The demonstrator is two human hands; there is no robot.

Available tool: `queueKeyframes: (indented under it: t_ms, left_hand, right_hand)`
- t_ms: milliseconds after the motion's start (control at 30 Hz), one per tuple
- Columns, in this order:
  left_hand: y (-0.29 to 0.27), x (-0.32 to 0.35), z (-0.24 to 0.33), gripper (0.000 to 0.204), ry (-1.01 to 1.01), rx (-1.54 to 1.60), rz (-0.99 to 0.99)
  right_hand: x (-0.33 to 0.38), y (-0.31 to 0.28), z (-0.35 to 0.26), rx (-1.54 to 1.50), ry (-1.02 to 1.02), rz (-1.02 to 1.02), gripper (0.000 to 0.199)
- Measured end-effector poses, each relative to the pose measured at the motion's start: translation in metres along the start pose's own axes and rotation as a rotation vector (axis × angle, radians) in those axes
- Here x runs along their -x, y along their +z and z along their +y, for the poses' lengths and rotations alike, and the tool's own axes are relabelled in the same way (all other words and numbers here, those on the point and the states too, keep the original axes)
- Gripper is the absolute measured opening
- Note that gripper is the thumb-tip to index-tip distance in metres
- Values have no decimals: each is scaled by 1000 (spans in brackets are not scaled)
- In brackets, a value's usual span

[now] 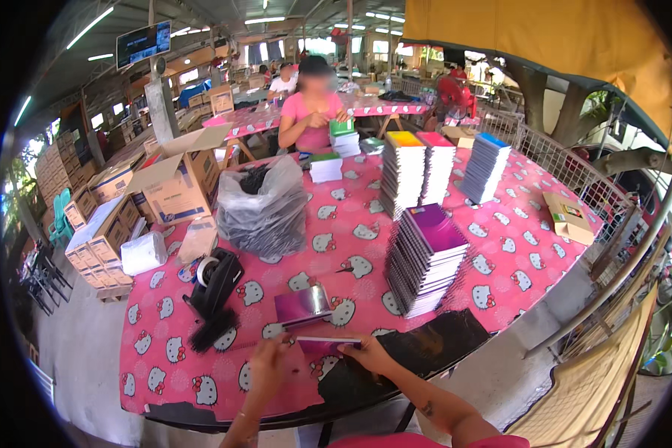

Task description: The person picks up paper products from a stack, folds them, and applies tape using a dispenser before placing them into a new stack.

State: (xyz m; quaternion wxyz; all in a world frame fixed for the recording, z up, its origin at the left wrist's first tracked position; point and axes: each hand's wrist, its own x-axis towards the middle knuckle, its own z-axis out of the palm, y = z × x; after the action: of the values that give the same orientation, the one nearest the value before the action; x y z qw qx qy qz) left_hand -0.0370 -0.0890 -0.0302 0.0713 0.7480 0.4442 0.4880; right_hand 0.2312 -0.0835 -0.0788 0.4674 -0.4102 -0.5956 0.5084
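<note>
My right hand [371, 354] grips the right end of a thin purple notebook [319, 345] held low over the near side of the table. Beside the notebook's left end, my left hand [269, 361] has its fingers pinched together; what they hold, if anything, is too small to make out. Just beyond lies another purple notebook [304, 305] with a shiny cover. Right of it rises a tall stack of purple spiral notebooks [427, 257]. To the left stand a black tape dispenser [218, 282] and a bundle of thin black strands [213, 331].
A pink patterned cloth [299, 254] covers the table, with a black patch [425, 345] showing near me. A plastic bag [263, 216] of black material and an open carton [178, 183] stand left. Yellow-topped [402, 175] and blue-topped stacks [486, 168] stand farther back. A person [311, 112] handles green-covered notebooks opposite.
</note>
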Motion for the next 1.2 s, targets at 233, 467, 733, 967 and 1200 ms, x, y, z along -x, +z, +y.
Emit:
queueKeyframes:
  t_ms: [233,467,733,967,1200]
  left_hand:
    - [1,-3,19,19,-181,69,4]
    - [-6,-4,22,17,-250,119,-89]
    - [-4,-8,7,14,-167,115,-90]
    - [3,-15,5,16,-240,152,-76]
    - [0,-18,-5,20,-149,185,-139]
  right_hand:
    - [12,0,-3,12,10,73,27]
    - [12,4,-9,-29,1,59,26]
    - [11,2,-17,181,-53,74,27]
    - [12,-1,-7,-29,30,54,27]
    - [14,4,-13,-16,26,59,28]
